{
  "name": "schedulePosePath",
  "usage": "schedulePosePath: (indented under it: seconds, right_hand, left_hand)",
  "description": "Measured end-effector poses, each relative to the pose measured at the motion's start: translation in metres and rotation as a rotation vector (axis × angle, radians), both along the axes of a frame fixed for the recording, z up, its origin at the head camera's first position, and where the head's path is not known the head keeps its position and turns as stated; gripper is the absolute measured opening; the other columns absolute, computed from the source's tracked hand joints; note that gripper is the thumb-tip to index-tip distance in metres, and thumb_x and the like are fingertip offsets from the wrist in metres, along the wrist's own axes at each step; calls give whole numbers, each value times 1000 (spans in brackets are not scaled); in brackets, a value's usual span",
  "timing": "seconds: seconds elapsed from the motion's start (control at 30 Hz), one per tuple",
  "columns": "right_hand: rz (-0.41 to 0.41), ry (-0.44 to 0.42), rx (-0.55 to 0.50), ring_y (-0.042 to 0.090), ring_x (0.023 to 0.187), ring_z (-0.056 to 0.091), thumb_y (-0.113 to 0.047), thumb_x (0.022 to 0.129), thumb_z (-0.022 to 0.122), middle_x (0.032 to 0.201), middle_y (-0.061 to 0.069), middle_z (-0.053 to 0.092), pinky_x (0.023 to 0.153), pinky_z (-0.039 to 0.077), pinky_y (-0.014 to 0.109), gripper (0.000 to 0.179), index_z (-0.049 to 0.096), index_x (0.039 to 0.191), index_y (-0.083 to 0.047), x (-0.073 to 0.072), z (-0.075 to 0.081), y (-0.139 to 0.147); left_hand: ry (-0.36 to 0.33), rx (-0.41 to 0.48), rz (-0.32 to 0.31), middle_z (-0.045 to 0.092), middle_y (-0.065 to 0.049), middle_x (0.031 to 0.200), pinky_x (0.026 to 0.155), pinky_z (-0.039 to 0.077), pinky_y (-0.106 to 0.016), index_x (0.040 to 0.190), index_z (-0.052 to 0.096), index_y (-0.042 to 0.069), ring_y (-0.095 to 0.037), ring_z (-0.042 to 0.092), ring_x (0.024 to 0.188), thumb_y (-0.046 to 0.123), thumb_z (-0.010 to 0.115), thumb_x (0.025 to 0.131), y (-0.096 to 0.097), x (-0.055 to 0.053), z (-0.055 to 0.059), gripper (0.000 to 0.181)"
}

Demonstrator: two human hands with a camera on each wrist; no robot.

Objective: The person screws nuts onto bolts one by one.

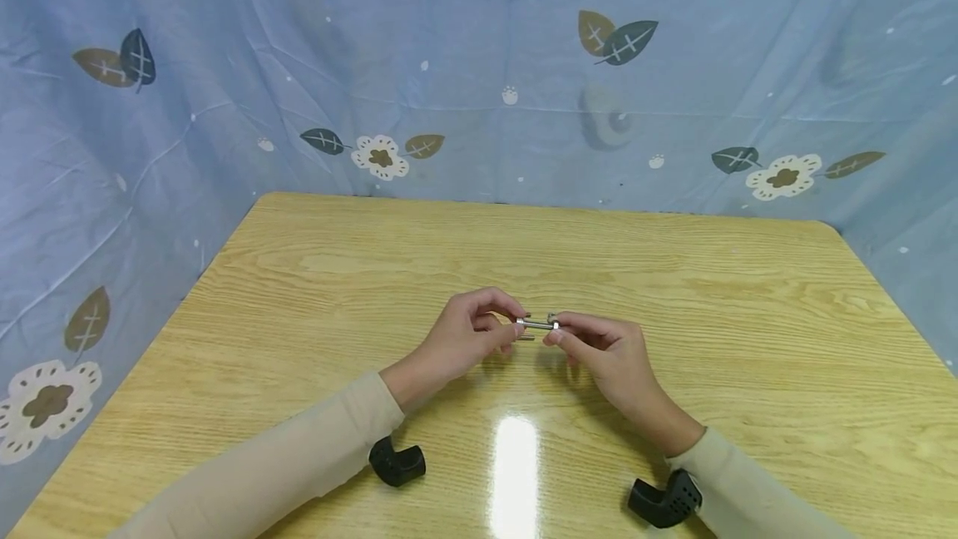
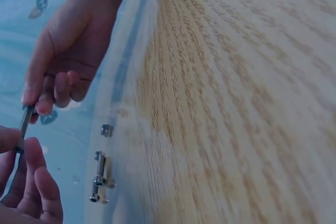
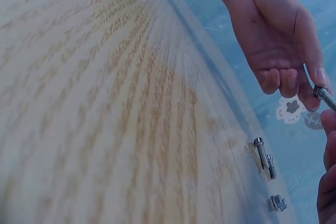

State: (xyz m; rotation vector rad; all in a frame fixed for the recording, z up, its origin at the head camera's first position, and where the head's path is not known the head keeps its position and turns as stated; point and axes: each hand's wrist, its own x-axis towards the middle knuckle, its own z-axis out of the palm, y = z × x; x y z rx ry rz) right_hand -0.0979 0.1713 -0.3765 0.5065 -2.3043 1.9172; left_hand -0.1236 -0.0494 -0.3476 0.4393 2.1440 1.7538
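A silver bolt (image 1: 537,324) is held level between both hands above the table. My left hand (image 1: 467,331) pinches its left end, where the bolt head (image 3: 318,92) shows at the thumb tip in the right wrist view. At the other end, my right hand (image 1: 617,352) pinches a small silver piece, possibly a nut; the fingertips partly hide it. Two loose bolts lie on the table below, a longer bolt (image 3: 260,153) and a shorter bolt (image 3: 271,167). Close by is a small nut-like metal piece (image 3: 278,203).
The wood-grain table (image 1: 359,273) has rounded far corners, and a blue patterned curtain (image 1: 479,48) hangs behind and beside it. Black curved wrist mounts (image 1: 397,462) stick out by both sleeves. A bright light reflection (image 1: 514,472) lies on the near tabletop.
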Motion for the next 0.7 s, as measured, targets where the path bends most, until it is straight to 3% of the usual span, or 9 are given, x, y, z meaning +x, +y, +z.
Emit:
schedulePosePath:
  seconds: [0.07,0.3,0.5,0.7]
  right_hand:
    - [4,11,-9,20,58,57,-5,89,67,82,-10,74,52,49,30,19,71,106,5,-1,-1,0]
    - [11,29,-15,19,56,57,-3,89,67,81,-11,74,51,49,31,17,71,104,4,-1,-1,-1]
    - [-8,25,-20,18,57,59,-2,89,67,81,-10,74,52,50,31,18,71,105,5,1,1,-1]
    - [-7,27,-24,17,59,60,-2,89,67,82,-10,75,52,50,31,19,70,106,6,0,1,0]
  left_hand:
    - [10,-5,0,66,-24,85,58,41,-27,109,66,12,-43,62,77,16,67,92,0,-1,-1,17]
    - [-1,37,-7,67,-17,102,70,50,-35,113,63,9,-40,65,86,21,65,94,0,0,-3,23]
    - [-39,26,0,69,-21,98,64,49,-33,110,65,8,-45,62,81,26,57,99,2,0,-3,23]
    - [-9,41,-11,70,-18,99,67,54,-38,109,66,7,-46,61,82,20,58,98,2,-2,-3,19]
